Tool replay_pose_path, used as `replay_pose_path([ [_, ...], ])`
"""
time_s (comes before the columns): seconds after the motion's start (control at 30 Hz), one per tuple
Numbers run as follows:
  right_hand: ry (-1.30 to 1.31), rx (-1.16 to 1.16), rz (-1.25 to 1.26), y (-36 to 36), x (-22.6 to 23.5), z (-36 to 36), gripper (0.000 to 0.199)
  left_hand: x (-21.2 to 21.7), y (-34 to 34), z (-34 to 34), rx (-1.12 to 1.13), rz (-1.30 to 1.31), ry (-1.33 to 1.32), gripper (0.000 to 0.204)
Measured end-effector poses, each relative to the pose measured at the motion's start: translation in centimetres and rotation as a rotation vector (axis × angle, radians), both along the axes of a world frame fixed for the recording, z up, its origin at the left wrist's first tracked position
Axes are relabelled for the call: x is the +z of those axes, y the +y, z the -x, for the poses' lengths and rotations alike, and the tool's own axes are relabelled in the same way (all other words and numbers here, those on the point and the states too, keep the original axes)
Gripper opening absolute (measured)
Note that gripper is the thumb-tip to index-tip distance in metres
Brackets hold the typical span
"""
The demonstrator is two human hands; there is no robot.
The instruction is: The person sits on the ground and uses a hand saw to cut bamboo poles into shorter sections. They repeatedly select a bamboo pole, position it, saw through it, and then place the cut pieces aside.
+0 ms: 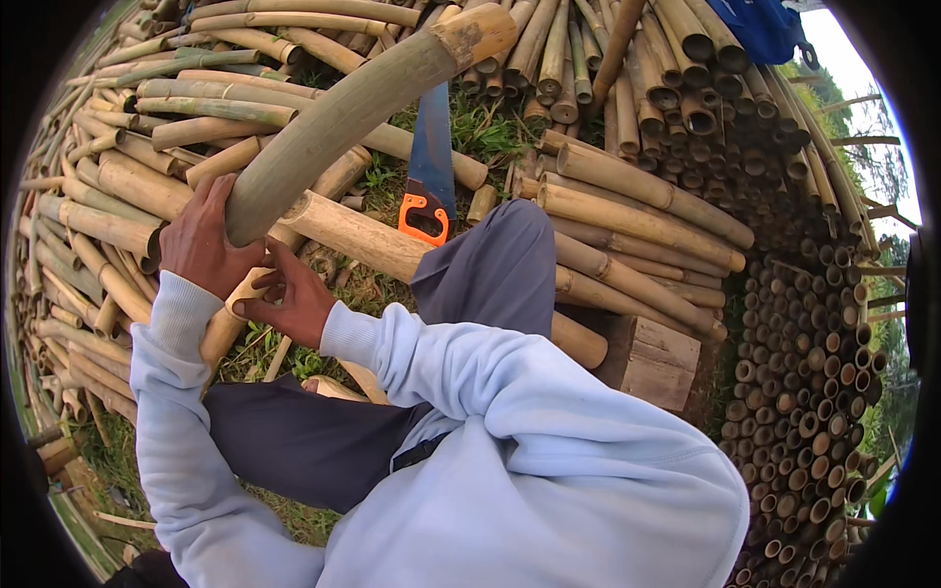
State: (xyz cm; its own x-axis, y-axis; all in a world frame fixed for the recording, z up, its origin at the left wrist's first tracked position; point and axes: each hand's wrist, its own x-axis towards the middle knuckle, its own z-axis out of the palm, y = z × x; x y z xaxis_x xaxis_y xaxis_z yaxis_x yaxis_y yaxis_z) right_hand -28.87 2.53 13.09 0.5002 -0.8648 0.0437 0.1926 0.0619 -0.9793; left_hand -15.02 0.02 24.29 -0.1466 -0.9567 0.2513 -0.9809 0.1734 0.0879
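Observation:
A thick grey-green bamboo pole [343, 122] is raised at a slant, its far upper end pale and stripped of skin. My left hand [208, 240] is closed around the pole's lower end, thumb across the near side. Just right of that end is my right hand [294, 299], its index finger and thumb apart and the other fingers curled. Its index fingertip reaches the pole's lower edge; its thumb lies by the pale rim of another bamboo piece [223, 338] below. A handsaw [432, 157] with an orange handle [423, 218] stands blade-up beyond my knee.
Many cut bamboo poles [211, 108] lie heaped at left. Beside my knee, a shorter stack [642, 211] lies near a wooden block [659, 363]. A tall pile of tube ends [804, 392] rises at right. A pale bamboo pole [358, 235] lies across the grass before me.

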Motion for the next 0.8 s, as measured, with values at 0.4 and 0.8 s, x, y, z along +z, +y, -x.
replay_pose_path([
  [0.4,-0.623,-1.136,-0.060,-5.2,1.9,28.6,0.047,7.5,-1.1,24.7,-0.676,0.220,0.053,0.108],
  [0.8,-0.087,-1.530,-0.370,-1.4,-8.9,58.7,0.071,-0.8,3.8,4.0,-0.083,-0.169,0.236,0.087],
])
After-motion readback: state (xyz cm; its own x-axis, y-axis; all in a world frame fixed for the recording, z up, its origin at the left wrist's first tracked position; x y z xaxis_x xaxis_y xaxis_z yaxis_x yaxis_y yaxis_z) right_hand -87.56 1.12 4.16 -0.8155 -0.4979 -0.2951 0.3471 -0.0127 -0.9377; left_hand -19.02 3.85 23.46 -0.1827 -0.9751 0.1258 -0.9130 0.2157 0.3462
